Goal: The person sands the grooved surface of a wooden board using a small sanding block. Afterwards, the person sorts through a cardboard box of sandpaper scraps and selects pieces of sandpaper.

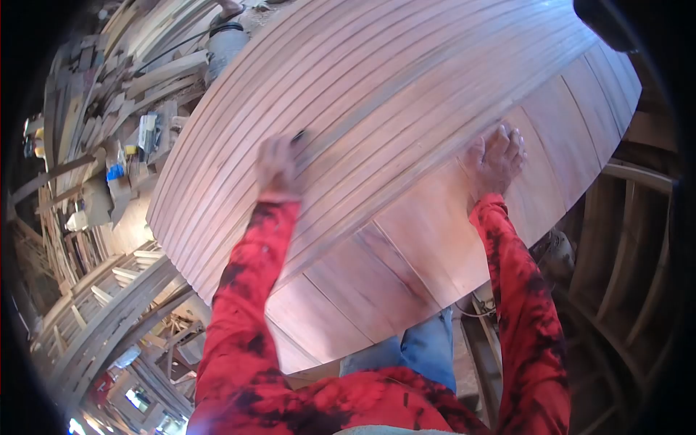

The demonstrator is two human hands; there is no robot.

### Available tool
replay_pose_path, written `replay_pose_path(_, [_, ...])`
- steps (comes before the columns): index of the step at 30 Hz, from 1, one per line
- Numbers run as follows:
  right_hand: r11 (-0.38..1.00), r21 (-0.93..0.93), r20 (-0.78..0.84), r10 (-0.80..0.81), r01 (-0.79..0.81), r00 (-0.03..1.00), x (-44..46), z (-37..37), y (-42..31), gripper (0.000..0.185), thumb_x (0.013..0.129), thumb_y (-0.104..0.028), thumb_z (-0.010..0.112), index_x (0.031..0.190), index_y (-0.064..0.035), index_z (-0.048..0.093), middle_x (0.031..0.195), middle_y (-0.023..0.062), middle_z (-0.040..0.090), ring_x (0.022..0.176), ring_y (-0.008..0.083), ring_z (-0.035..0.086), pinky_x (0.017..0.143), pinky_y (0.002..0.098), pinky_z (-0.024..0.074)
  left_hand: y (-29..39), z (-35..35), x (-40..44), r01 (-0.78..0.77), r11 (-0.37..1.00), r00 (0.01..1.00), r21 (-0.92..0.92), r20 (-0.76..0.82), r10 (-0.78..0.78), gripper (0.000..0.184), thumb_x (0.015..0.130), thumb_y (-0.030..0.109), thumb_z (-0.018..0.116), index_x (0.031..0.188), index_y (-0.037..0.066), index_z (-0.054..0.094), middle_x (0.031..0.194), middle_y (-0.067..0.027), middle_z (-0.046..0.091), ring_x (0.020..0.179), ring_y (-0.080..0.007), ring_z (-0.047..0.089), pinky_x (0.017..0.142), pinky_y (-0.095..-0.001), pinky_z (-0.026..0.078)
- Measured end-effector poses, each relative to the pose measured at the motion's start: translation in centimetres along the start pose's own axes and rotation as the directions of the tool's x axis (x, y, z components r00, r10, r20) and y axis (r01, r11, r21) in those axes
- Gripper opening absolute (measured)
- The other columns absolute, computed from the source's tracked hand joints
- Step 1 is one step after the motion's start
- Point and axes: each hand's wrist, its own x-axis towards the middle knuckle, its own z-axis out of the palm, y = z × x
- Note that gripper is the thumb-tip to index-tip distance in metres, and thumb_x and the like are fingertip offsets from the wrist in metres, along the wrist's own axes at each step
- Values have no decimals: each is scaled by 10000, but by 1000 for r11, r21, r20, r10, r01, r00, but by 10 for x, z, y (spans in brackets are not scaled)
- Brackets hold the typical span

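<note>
A large curved wooden panel [406, 254] of reddish planks fills the middle, with many narrow raised strips running along its far part and wider boards nearer the body. My left hand [279, 163] is on the ribbed part, blurred, its fingers closed round something small and dark [300, 136] that I cannot make out. On the wider boards, close to the edge of the ribbed part, my right hand [496, 159] lies flat with its fingers spread and holds nothing. Both sleeves are red with black patches.
Wood offcuts [163, 76] are heaped at the upper left beside a grey container [226, 47]. Curved wooden frames stand at the lower left [119, 312] and at the right [620, 246]. A dark object [605, 23] juts in at the upper right.
</note>
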Motion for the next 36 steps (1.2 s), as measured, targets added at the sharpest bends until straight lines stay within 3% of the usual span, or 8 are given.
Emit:
replay_pose_path(16, [999,-13,2,-52,52,999,3,2,-7,623,970,-447,594,1481,-118,456,1591,200,376,1508,398,283,1238,588,164,24,70,53,-109,994,993,28,-38,110,206,825,50,603,1004,118,679,902,-106,587,914,-362,597,804,-498,489])
replay_pose_path(20, [999,-39,36,-26,28,999,-1,0,-3,609,985,-445,577,1481,-115,454,1597,211,359,1518,400,261,1244,573,164,3,-13,-9,-23,990,998,136,60,15,319,734,125,716,1045,88,656,922,-126,592,896,-358,589,756,-469,466])
replay_pose_path(24, [999,-9,13,-46,46,999,1,1,-8,618,975,-448,587,1480,-116,459,1598,214,362,1512,410,268,1242,578,163,24,62,41,-205,978,974,-35,85,208,284,776,88,680,1060,88,673,976,-141,627,928,-344,608,788,-464,488])
replay_pose_path(25, [999,-12,7,-45,45,999,0,5,-2,625,970,-449,593,1480,-113,460,1596,215,366,1508,415,274,1239,583,167,27,112,59,-268,947,960,177,129,248,264,796,84,647,1059,71,672,1067,-149,652,1063,-335,613,904,-452,512])
replay_pose_path(27, [998,-15,2,-64,64,998,0,3,-8,633,964,-449,599,1480,-109,460,1593,216,370,1504,419,280,1237,587,170,59,174,112,-250,968,933,-28,-273,233,172,775,110,609,943,76,619,955,-173,624,956,-389,618,824,-480,521])
replay_pose_path(28, [999,7,6,-53,53,999,1,1,-10,634,959,-444,606,1476,-107,462,1591,216,374,1501,421,286,1235,589,175,47,169,103,-239,971,934,-24,-279,223,172,775,110,609,943,76,619,955,-173,624,956,-389,618,824,-480,521])
replay_pose_path(31, [999,30,42,-32,31,999,-13,-8,-6,630,952,-436,614,1467,-105,467,1592,217,374,1499,422,293,1231,594,181,11,92,15,43,993,971,-106,-230,-66,180,831,167,659,989,85,685,987,-175,650,964,-385,624,857,-485,508])
replay_pose_path(36, [1000,1,21,-27,27,999,-4,-4,-3,613,952,-434,620,1451,-107,477,1589,225,379,1500,418,298,1229,601,181,-153,-194,-195,295,853,915,430,128,-381,120,905,132,688,994,73,744,856,-158,658,812,-356,635,727,-435,514])
